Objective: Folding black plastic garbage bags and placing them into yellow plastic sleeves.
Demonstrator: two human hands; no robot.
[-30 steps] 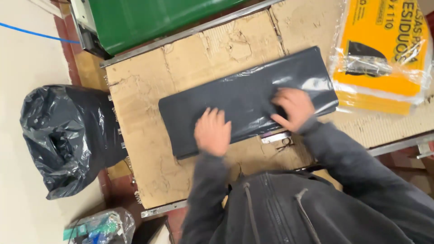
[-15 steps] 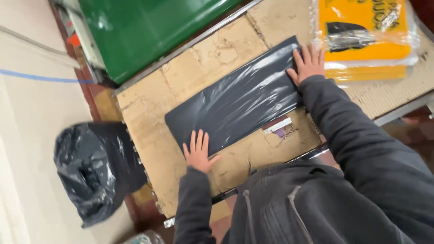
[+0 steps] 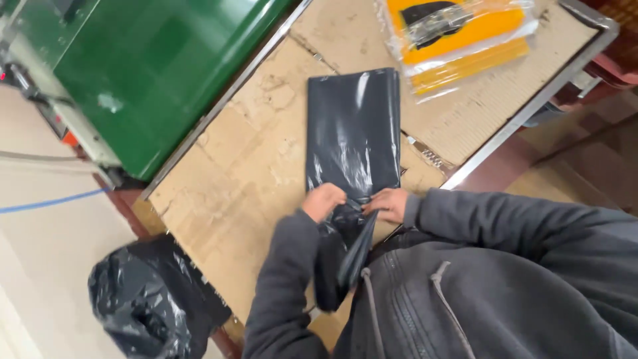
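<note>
Both of your hands are pinched shut on the near end of the black plastic bag (image 3: 352,133): the left hand (image 3: 323,201) and right hand (image 3: 387,203) sit close together, fingers curled into the film. The bag lies flat on the cardboard-covered table (image 3: 232,166), its near end hanging off the edge toward you. It looks light, limp and slippery, so grip the folded edge, not the slick flat face.

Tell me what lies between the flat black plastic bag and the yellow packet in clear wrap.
In the head view, only bare brown cardboard lies between the flat black plastic bag and the yellow packet in clear wrap; they lie apart.
</note>
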